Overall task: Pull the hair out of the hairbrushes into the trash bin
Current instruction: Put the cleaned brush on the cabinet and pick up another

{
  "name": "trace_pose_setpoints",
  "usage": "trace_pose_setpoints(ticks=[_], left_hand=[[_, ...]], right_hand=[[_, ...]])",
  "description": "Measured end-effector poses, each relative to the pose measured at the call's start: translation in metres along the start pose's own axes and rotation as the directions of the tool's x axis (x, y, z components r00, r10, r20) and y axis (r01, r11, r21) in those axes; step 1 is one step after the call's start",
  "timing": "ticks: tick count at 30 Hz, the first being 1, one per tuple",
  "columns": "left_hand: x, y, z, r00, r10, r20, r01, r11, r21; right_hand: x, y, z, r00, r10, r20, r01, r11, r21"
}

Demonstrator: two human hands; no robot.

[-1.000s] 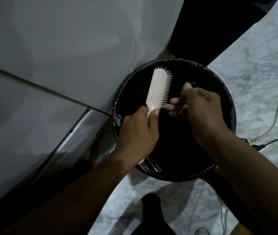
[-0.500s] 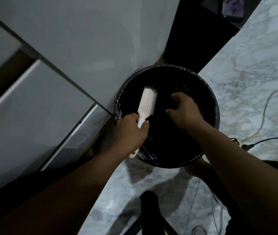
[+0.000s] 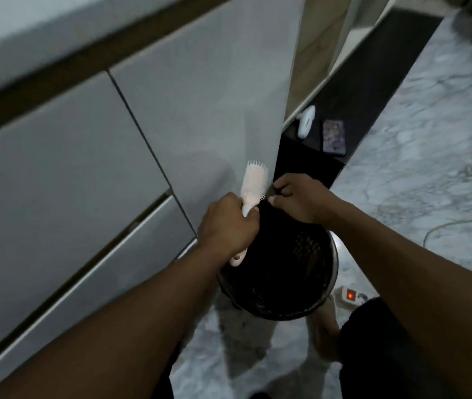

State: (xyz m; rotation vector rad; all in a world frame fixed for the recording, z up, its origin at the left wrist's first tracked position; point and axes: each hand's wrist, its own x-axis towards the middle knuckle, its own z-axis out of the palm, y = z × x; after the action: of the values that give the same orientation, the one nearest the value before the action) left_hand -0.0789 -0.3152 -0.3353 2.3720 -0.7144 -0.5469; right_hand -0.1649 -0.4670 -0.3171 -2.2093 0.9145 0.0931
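Observation:
My left hand [image 3: 227, 226] is closed around the handle of a pale pink hairbrush [image 3: 253, 182]. The brush points up and away, bristles toward the right, at the far left edge of the black trash bin [image 3: 309, 300]. My right hand [image 3: 301, 201] hovers over the bin's far side with curled fingers, its fingertips right next to the bristles. Whether any hair is pinched between those fingers is too dark to tell. The bin's inside is black, and its contents do not show.
White cabinet drawers [image 3: 85, 168] stand close on the left, touching the bin. A phone [image 3: 334, 136] and a white object [image 3: 306, 122] lie on a dark strip beyond. A power strip [image 3: 350, 296] with a red light and a cable [image 3: 459, 217] lie on the marble floor. A foot [image 3: 325, 338] stands by the bin.
The view has swung up and back, so the bin sits lower. The brush rose toward the bin's far left edge. My right hand lifted out of the bin to beside the bristles.

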Motion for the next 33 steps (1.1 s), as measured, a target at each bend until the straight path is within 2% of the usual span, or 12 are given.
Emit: trace_pose_setpoints(ticks=[4,7,12,19,22,26,29,31,33], left_hand=[[-0.023,0.048,-0.052,0.990,0.108,-0.094,-0.107,0.994,0.017],[-0.044,0.079,-0.088,0.978,0.149,-0.144,-0.148,0.989,0.020],[-0.083,0.115,-0.141,0.950,0.226,-0.214,-0.230,0.973,0.006],[-0.128,0.137,-0.186,0.884,0.324,-0.337,-0.306,0.946,0.105],[-0.142,0.132,-0.195,0.871,0.352,-0.343,-0.316,0.936,0.156],[-0.153,0.114,-0.199,0.875,0.362,-0.322,-0.304,0.928,0.217],[-0.157,0.106,-0.202,0.878,0.346,-0.331,-0.282,0.933,0.225],[-0.158,0.104,-0.207,0.885,0.330,-0.330,-0.268,0.938,0.219],[-0.158,0.103,-0.212,0.890,0.320,-0.324,-0.260,0.942,0.214]], right_hand=[[-0.038,-0.054,-0.058,0.968,-0.111,-0.226,0.157,0.968,0.196],[-0.070,-0.093,-0.093,0.931,-0.209,-0.300,0.266,0.950,0.165],[-0.123,-0.143,-0.134,0.902,-0.308,-0.302,0.364,0.919,0.149],[-0.161,-0.185,-0.149,0.828,-0.352,-0.437,0.426,0.901,0.080],[-0.168,-0.187,-0.142,0.812,-0.363,-0.458,0.433,0.900,0.054],[-0.177,-0.177,-0.135,0.886,-0.230,-0.403,0.383,0.853,0.355],[-0.183,-0.169,-0.133,0.921,-0.153,-0.359,0.303,0.859,0.413],[-0.185,-0.167,-0.134,0.931,-0.129,-0.342,0.249,0.909,0.334],[-0.184,-0.165,-0.135,0.952,-0.125,-0.281,0.167,0.977,0.133]])
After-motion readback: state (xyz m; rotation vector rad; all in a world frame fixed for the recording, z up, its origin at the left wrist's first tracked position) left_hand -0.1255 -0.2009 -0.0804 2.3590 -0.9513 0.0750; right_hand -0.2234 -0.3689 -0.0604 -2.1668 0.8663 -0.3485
